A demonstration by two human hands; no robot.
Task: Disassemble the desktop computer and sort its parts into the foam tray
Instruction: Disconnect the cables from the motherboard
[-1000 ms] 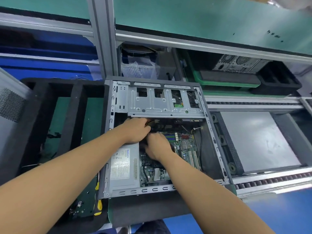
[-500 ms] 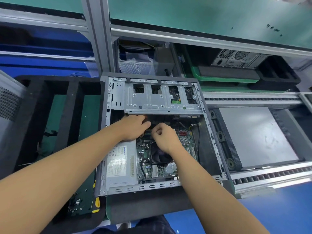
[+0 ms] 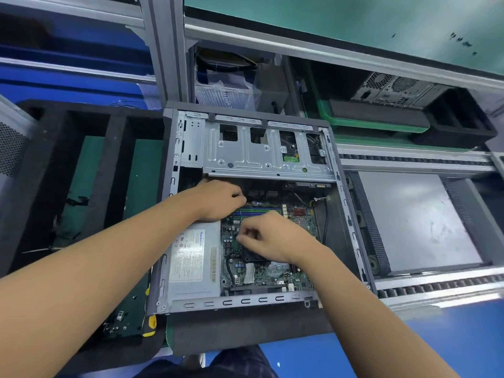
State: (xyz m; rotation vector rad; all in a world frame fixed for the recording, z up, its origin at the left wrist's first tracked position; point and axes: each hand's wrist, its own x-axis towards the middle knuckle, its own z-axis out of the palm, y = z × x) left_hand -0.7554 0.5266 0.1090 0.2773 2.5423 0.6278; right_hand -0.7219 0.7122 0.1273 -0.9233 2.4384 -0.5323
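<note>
The open desktop case (image 3: 174,268) lies on its side before me, showing its green motherboard (image 3: 272,274), silver power supply (image 3: 191,266) and metal drive cage (image 3: 267,154). My left hand (image 3: 218,199) reaches just under the drive cage, beside the memory slots (image 3: 256,210), with curled fingers. What they hold is hidden. My right hand (image 3: 272,237) hovers over the black CPU fan (image 3: 252,256), thumb and fingertips pinching something small at the fan's upper left corner. The black foam tray (image 3: 114,170) stands left of the case.
A yellow-handled screwdriver (image 3: 150,326) and a green circuit board (image 3: 128,309) lie in the tray's near compartment. A grey side panel (image 3: 414,219) rests on the roller conveyor to the right. Behind stand a green bin (image 3: 368,124), another foam tray (image 3: 463,126) and another computer (image 3: 392,90).
My right hand has drawn back from the top of the motherboard toward me, down to the CPU fan. My left hand stays under the drive cage.
</note>
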